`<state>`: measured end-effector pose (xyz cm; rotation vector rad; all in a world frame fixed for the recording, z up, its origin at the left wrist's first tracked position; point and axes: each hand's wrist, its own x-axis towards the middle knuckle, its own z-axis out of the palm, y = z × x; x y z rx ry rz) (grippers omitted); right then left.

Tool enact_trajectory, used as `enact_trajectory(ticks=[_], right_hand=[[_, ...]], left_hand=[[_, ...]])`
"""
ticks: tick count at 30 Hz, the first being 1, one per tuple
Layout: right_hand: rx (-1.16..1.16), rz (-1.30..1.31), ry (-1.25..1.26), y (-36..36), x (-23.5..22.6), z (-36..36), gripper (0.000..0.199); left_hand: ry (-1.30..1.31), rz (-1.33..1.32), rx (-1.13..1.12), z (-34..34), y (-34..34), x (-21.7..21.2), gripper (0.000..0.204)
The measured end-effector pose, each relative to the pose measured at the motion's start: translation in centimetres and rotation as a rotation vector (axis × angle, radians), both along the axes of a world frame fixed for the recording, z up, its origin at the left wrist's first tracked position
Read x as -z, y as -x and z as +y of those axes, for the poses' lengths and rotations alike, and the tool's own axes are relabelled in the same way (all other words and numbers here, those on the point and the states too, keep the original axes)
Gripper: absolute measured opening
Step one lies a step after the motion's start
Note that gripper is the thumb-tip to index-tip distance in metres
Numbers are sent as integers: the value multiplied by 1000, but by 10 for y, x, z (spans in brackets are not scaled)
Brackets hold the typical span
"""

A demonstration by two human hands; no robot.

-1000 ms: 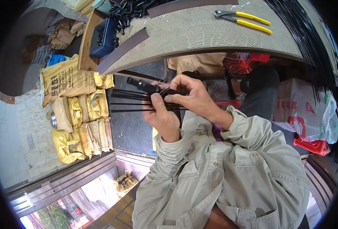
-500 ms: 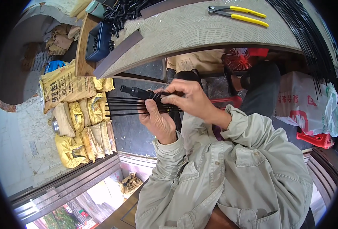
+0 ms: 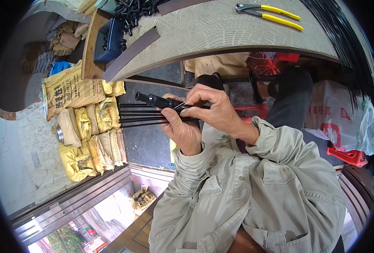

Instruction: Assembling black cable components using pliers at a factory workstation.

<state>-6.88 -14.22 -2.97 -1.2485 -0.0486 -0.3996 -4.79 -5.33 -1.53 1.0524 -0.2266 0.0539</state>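
Note:
My left hand (image 3: 182, 131) is closed around a bundle of thin black rods (image 3: 132, 114), its thumb pressed on top. The rods' ends fan out to the left. Above them, along the bundle, lies a black stepped tube (image 3: 154, 100) with a ringed tip. My right hand (image 3: 217, 110) pinches at the tube's right end, thumb against bent fingers. A thin pale strand (image 3: 181, 105) slants between the two hands; it may be a wire or tie, and what exactly the right fingertips grip is hidden.
Ahead is a worktable (image 3: 220, 36) with yellow-handled nippers (image 3: 275, 16), a blue bin (image 3: 108, 44), black fittings (image 3: 134, 13) and long black rods (image 3: 343, 46). Yellow sacks (image 3: 75, 95) stand at left; a white plastic bag (image 3: 332, 109) and red stool (image 3: 347, 156) are at right.
Both hands have shifted slightly to the right, and the right fingers have changed their pinch. The pale strand between the hands now shows more clearly. The view has moved a little.

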Motion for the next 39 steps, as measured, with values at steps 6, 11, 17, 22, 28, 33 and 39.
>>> enact_trajectory(ticks=[6,11,17,22,28,33,39], right_hand=[[-96,113,-35,-2,-5,-8,12],[-258,196,-174,0,-11,-14,12],[18,179,91,20,-23,3,18],[133,-100,172,19,-15,9,22],[-276,136,-291,11,-8,-6,28],[-452,175,-373,3,-6,-18,35],[-539,120,-483,-4,8,-11,35]], left_hand=[[-53,-50,-104,-2,3,3,33],[-102,-137,-78,-3,2,-2,41],[-194,-244,-75,-4,1,-2,47],[-169,-310,-49,-2,4,-5,47],[-175,-292,-56,-5,12,-6,51],[-205,-409,-7,-9,8,-7,51],[-374,-508,46,-1,2,-4,24]])
